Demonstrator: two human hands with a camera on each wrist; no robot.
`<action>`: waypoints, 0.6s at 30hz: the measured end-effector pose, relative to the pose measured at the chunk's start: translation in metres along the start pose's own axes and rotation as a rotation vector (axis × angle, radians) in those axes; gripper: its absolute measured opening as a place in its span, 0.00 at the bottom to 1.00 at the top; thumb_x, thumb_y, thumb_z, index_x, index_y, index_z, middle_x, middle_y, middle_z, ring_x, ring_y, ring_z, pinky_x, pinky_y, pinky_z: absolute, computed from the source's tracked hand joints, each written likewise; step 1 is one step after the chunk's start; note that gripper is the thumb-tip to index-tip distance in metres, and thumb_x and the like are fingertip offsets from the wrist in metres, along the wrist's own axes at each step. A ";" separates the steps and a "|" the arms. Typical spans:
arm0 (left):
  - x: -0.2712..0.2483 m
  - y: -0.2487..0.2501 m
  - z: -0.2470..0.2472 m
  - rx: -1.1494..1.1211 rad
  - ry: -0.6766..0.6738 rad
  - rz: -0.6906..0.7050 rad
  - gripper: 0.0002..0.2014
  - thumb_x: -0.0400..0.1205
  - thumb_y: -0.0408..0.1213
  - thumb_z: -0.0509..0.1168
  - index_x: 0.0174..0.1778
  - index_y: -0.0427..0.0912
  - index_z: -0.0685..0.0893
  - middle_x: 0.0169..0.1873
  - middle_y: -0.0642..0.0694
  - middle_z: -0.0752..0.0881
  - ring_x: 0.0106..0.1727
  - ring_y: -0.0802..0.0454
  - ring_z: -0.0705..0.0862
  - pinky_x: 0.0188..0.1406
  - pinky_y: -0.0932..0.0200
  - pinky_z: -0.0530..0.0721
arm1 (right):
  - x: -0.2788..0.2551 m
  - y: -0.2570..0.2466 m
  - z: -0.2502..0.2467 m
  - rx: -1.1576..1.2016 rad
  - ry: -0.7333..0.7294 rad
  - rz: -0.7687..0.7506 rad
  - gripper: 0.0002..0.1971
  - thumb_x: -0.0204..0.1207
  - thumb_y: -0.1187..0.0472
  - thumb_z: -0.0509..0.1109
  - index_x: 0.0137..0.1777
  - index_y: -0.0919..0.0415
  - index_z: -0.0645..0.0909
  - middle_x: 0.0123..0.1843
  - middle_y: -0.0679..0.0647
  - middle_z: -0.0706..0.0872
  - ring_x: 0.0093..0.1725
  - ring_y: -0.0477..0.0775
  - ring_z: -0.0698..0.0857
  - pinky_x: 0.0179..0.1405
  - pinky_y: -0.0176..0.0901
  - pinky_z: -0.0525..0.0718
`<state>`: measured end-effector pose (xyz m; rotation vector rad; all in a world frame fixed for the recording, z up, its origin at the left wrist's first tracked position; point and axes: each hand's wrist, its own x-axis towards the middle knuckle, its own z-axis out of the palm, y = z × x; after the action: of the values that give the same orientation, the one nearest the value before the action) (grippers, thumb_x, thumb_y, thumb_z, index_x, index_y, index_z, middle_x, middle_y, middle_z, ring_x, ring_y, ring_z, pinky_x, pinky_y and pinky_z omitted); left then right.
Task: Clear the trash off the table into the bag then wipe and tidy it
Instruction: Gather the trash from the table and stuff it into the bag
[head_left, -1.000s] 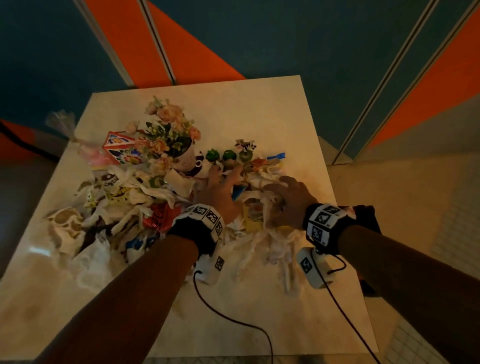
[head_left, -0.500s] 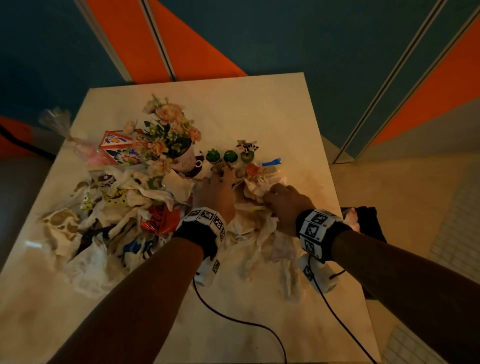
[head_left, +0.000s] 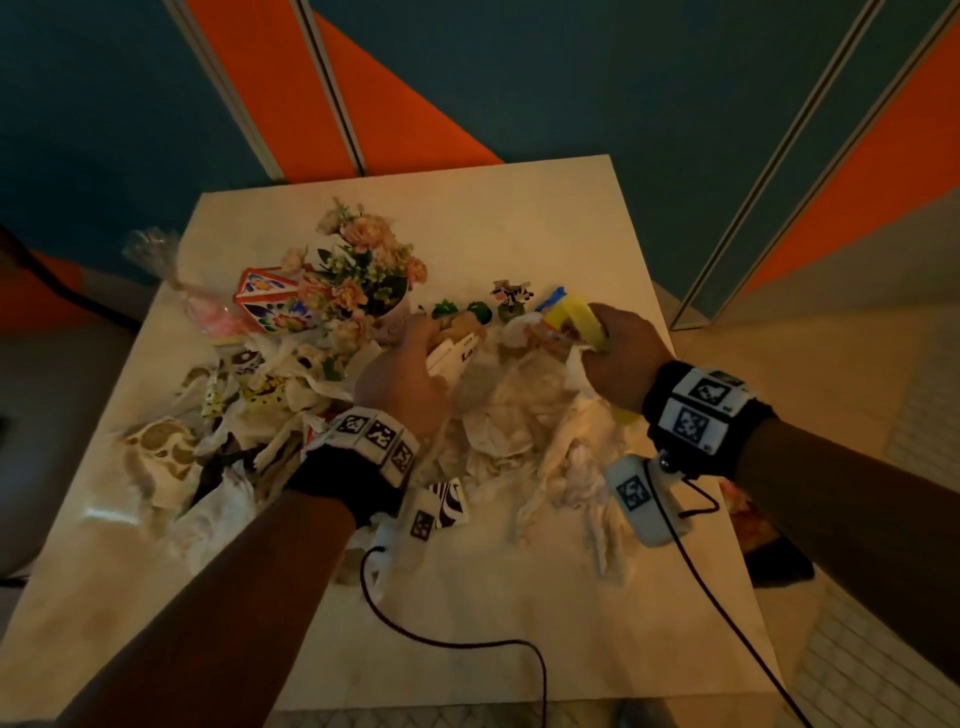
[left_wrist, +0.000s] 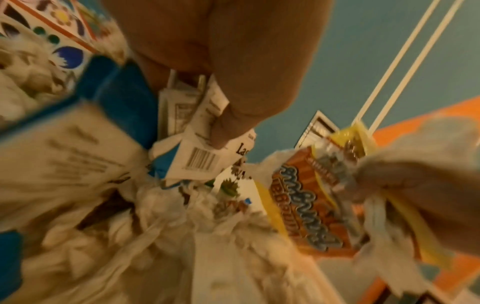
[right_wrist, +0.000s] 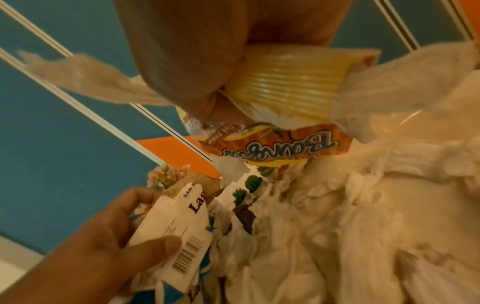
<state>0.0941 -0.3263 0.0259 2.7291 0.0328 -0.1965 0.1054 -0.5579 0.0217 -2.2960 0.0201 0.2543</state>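
Paper, plastic and a polished surface

Matt printed paper carton (right_wrist: 176, 232) under the left fingers (right_wrist: 153, 250); ribbed glossy yellow plastic wrapper (right_wrist: 285, 90) against the right fingers (right_wrist: 197, 67); soft crumpled tissues (head_left: 511, 415) beneath both; surface (head_left: 519, 613) smooth, faintly shiny.

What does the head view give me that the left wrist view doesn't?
Head only: the whole table, the flower pot, the tissue pile's spread, both wristbands and cables.
Left wrist only: the barcode on the white carton, and the orange wrapper's lettering.
Both: left hand gripping the carton, right hand gripping the wrapper with tissue.
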 end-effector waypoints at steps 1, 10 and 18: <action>-0.002 -0.002 -0.007 -0.050 0.014 0.004 0.25 0.79 0.36 0.67 0.68 0.53 0.64 0.57 0.42 0.85 0.52 0.38 0.86 0.40 0.51 0.83 | -0.003 -0.005 -0.002 0.037 0.022 -0.008 0.14 0.73 0.60 0.66 0.59 0.53 0.81 0.56 0.61 0.86 0.53 0.64 0.83 0.47 0.46 0.73; -0.017 -0.021 -0.038 -0.252 0.142 -0.031 0.23 0.77 0.30 0.69 0.65 0.47 0.69 0.61 0.40 0.82 0.55 0.38 0.84 0.39 0.53 0.79 | -0.023 -0.027 -0.007 0.142 0.136 -0.003 0.15 0.70 0.61 0.68 0.56 0.52 0.83 0.51 0.56 0.88 0.52 0.61 0.85 0.52 0.55 0.85; -0.037 0.005 -0.053 -0.441 0.341 0.055 0.22 0.75 0.27 0.69 0.63 0.41 0.73 0.53 0.51 0.78 0.52 0.52 0.79 0.45 0.59 0.76 | -0.050 -0.010 -0.032 0.297 0.195 0.031 0.18 0.66 0.60 0.70 0.57 0.53 0.84 0.54 0.60 0.89 0.55 0.64 0.87 0.55 0.69 0.86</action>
<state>0.0652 -0.3102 0.0812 2.2887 0.0860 0.2641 0.0629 -0.5780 0.0587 -2.0174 0.1818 0.0384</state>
